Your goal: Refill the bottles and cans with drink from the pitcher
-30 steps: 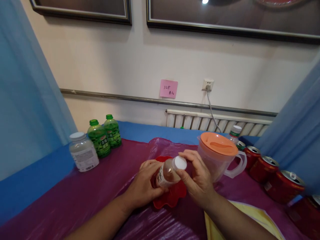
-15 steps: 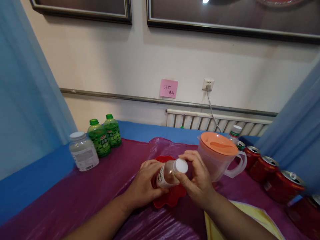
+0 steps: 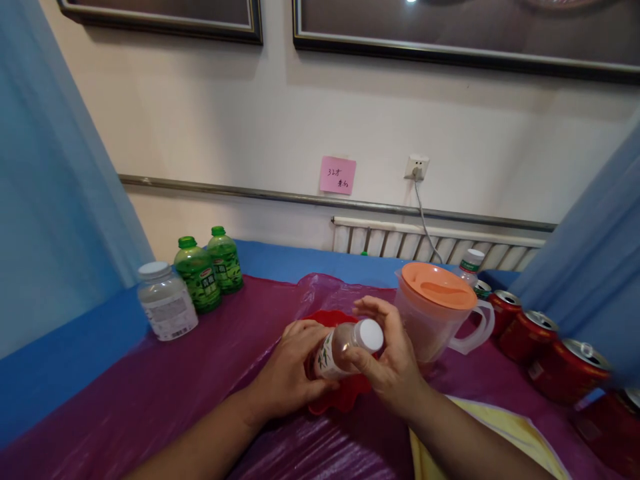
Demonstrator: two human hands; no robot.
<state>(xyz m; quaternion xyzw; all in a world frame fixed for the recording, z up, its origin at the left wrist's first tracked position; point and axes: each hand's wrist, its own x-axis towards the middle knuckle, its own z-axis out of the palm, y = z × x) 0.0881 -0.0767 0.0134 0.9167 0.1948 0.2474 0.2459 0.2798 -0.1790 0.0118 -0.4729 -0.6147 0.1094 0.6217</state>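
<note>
My left hand [image 3: 296,360] is wrapped round the body of a clear plastic bottle [image 3: 341,348] with a white label bearing green leaves. The bottle leans to the right above a red scalloped dish [image 3: 345,398], which it partly hides. On top is a white screw cap [image 3: 369,335]. My right hand [image 3: 393,357] stands around the cap with the fingers spread and lifted off it; the thumb lies by the bottle's neck, and I cannot tell if it touches.
A clear pitcher [image 3: 431,327] with an orange lid stands right of my hands, and several red cans [image 3: 530,340] line the right edge. A white-capped jar [image 3: 169,310] and two green bottles [image 3: 200,280] stand left. A yellow cloth [image 3: 495,427] lies front right on the purple sheet [image 3: 210,387].
My right fingers have come apart from the cap and spread, where they gripped it before. The bottle's top has tipped slightly to the right. My left hand keeps its hold.
</note>
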